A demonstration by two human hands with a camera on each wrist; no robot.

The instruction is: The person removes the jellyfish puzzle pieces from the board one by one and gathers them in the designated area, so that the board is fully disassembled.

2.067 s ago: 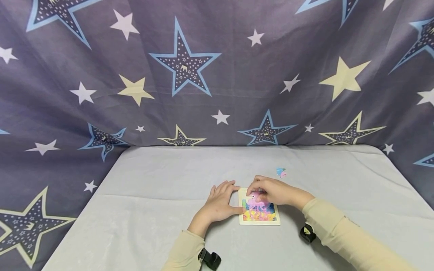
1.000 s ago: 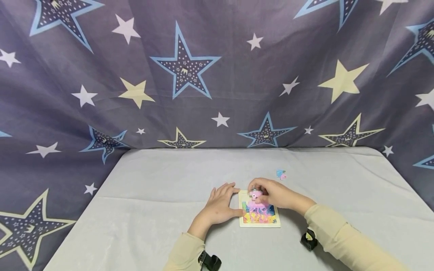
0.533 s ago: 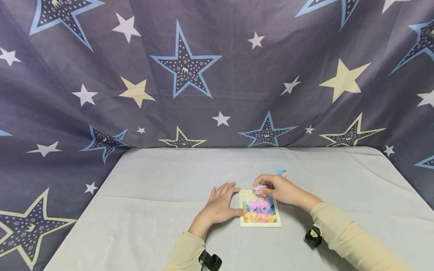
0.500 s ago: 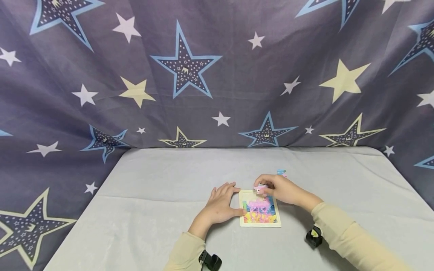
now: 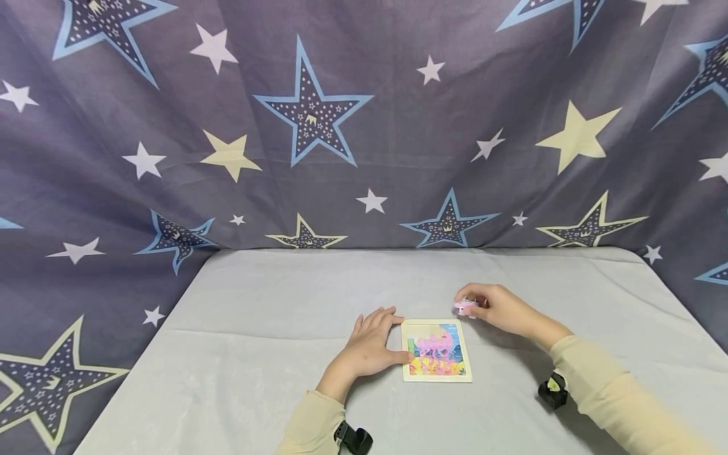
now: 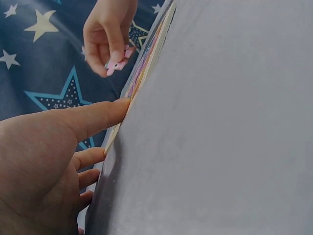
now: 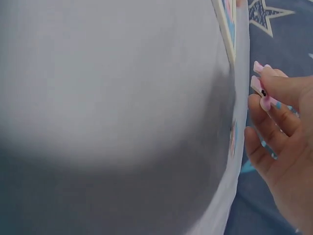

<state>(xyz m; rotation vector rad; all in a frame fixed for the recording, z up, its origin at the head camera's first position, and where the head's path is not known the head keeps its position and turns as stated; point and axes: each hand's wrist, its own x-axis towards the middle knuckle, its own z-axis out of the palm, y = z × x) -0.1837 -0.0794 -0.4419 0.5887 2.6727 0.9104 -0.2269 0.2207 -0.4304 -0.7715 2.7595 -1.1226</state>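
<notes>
My right hand (image 5: 503, 309) pinches a pink puzzle piece (image 5: 466, 308) with an eye printed on it, just beyond the upper right corner of a jigsaw tray (image 5: 436, 379). In the right wrist view the same puzzle piece (image 7: 261, 88) sits between thumb and fingers. The tray's cream upper-left part is bare, while pink, blue and yellow pieces (image 5: 438, 354) fill its right side and bottom. My left hand (image 5: 366, 346) lies with spread fingers at the tray's left side, its thumb on the rim and a fingertip at the upper left corner.
Another loose puzzle piece (image 7: 233, 138) lies on the cloth in the right wrist view; my right hand hides it in the head view. The grey-clothed table (image 5: 256, 379) meets a star-patterned curtain (image 5: 364, 126) at the back.
My right hand has lifted the pink piece from the tray's upper left and carried it right, past the upper right corner, uncovering the bare area. The left hand keeps its place.
</notes>
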